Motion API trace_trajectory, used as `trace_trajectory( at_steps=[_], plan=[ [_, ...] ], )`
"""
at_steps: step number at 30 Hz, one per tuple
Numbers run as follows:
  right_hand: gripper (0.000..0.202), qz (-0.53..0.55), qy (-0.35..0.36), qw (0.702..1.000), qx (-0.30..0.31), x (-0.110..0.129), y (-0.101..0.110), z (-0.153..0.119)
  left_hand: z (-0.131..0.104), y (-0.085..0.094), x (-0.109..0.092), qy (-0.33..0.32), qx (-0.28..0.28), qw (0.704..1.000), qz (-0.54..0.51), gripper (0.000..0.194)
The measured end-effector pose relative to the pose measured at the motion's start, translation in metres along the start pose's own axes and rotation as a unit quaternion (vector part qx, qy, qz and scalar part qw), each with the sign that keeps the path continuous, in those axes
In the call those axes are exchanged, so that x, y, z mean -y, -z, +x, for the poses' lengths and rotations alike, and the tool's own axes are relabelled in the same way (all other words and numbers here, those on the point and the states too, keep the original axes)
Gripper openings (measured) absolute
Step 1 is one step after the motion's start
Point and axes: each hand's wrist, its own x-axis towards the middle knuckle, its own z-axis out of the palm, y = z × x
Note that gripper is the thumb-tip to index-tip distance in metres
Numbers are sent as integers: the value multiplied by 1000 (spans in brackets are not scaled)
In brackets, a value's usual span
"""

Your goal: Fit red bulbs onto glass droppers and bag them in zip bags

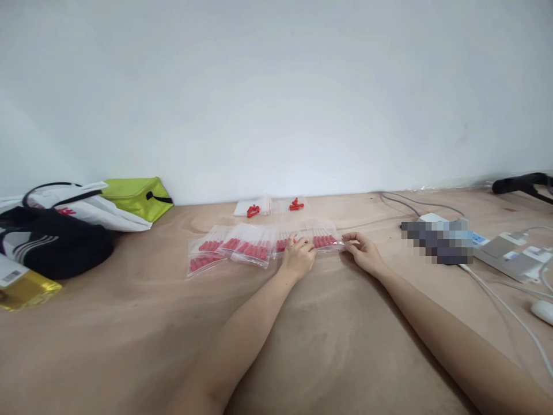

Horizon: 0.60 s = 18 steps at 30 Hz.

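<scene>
A row of clear zip-lock bags (252, 245) lies on the brown table top, several overlapping. Each holds thin tools with red handles. At the right end of the row is one such zip-lock bag (326, 237), between my two hands. My left hand (299, 257) bends its fingers down at this bag's left edge, over the neighbouring bag. The right corner of the same bag is pinched between thumb and forefinger of my right hand (364, 252). Behind the row are loose red pieces (253, 211) on a flat bag, and another red cluster (296, 204).
To the left are a lime-green bag (136, 196), a white plastic bag (82, 204), a black cap (64, 245) and a bottle of yellow liquid (28, 291). A blurred-out dark object (438, 242), a power strip (505, 253) and cables lie right. The wall (276, 98) rises behind.
</scene>
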Motion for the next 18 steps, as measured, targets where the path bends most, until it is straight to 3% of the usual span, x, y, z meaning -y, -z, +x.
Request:
trace_trajectory(
  at_steps=[2,5,10,14,18],
  plan=[
    [27,11,22,999,30,-1,-1,0,0,-1,2,5,-3,1000,-1,14],
    [28,-36,120,992,19,-1,-2,0,-1,-1,2,31,-15,999,2,14],
    [17,-169,307,936,-30,0,-3,-2,-4,3,5,53,-20,998,-14,13],
    [20,-208,356,910,-48,1,-6,-1,-7,5,15,5,-27,999,-42,8],
    [19,-202,372,905,-44,2,-5,1,-7,2,23,-42,-37,998,-38,10]
  ],
)
